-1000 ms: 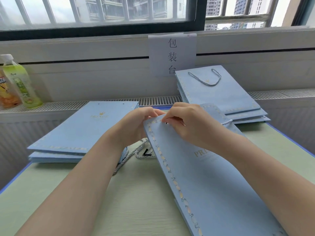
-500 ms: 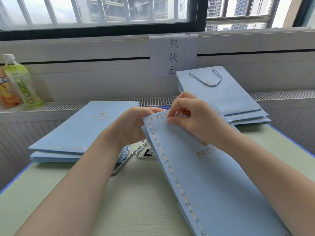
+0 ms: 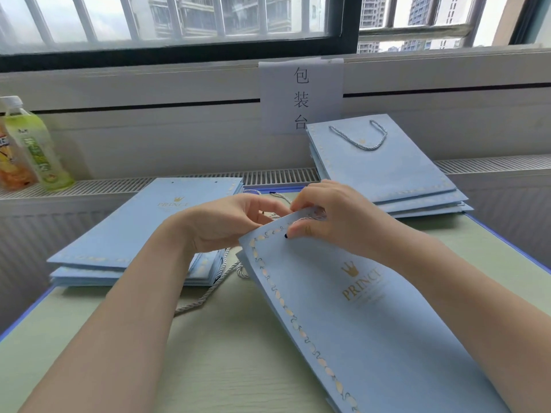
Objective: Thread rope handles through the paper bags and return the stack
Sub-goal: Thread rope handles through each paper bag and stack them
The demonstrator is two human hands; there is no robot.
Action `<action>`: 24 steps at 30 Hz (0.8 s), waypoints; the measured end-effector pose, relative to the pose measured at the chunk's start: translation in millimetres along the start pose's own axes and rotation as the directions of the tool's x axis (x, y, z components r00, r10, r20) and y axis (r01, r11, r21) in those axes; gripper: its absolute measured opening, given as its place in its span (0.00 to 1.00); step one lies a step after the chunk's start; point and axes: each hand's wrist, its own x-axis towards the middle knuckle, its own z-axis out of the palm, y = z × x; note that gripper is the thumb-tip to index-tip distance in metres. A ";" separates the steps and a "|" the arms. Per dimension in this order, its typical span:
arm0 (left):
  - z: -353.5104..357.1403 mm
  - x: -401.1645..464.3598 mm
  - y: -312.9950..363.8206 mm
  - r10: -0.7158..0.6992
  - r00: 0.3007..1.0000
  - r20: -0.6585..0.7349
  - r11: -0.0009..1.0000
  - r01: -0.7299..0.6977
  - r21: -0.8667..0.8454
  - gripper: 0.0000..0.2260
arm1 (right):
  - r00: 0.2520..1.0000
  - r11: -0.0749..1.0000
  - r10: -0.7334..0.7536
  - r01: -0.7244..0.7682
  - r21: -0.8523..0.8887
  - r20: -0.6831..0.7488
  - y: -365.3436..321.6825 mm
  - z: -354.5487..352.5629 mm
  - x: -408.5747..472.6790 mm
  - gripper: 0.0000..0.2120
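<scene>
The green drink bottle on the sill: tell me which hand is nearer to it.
Left. The left hand is at the top edge of the blue paper bag, to the right of the green drink bottle; the right hand is farther right still.

Flat blue bag [image 3: 372,332] lies diagonally on table [image 3: 208,368], top edge raised toward the hands. Right hand [image 3: 334,222]: fingers curled over top edge, pinching it, with rope [image 3: 313,215] at the fingertips. Dark rope tip [image 3: 285,235] shows at a hole just beside the thumb. Left hand [image 3: 226,222]: fingers curled at the bag's top corner; exact hold unclear. Loose ropes [image 3: 208,293] on table under left forearm. Left stack [image 3: 143,228], holes bare. Right stack [image 3: 384,168], top bag with handle [image 3: 363,141]. Two bottles [image 3: 32,144] on ledge far left. Paper sign [image 3: 301,96] on wall.
</scene>
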 end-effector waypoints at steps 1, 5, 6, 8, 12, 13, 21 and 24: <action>1.5 -0.4 1.6 0.004 1.000 -0.002 1.000 -0.004 0.013 0.11 | 1.000 1.000 -0.017 0.017 0.008 -0.010 -0.8 0.2 0.3 0.15; 3.4 0.7 3.7 0.027 0.999 -0.025 0.999 -0.027 0.019 0.14 | 0.997 0.998 -0.028 0.031 0.051 -0.070 2.0 -3.7 1.5 0.12; 3.8 1.7 3.1 0.029 0.999 -0.026 1.000 -0.028 0.008 0.13 | 0.995 0.998 -0.048 0.051 0.041 -0.088 4.9 -4.9 1.1 0.11; 5.4 2.5 2.6 0.022 0.998 -0.050 0.999 -0.024 -0.026 0.08 | 0.988 0.995 -0.101 0.101 -0.003 -0.116 9.9 -6.0 -0.1 0.07; 6.6 7.7 0.8 0.004 0.991 -0.136 1.000 -0.008 -0.029 0.07 | 0.986 0.994 -0.107 0.103 -0.039 -0.127 17.1 -8.5 -3.3 0.01; 6.5 8.4 0.8 0.003 0.986 -0.169 0.999 -0.009 -0.032 0.07 | 0.988 0.995 -0.094 0.090 -0.038 -0.123 17.9 -8.3 -3.5 0.01; 1.2 8.2 -2.8 -0.185 0.888 -0.421 0.963 0.250 0.104 0.09 | 0.992 0.967 0.086 -0.061 0.248 -0.092 11.4 -8.3 -3.0 0.02; 8.9 12.9 -3.9 -0.223 0.834 -0.504 0.887 0.388 0.249 0.10 | 0.984 0.886 0.145 -0.085 0.456 -0.099 7.4 -14.6 -2.0 0.05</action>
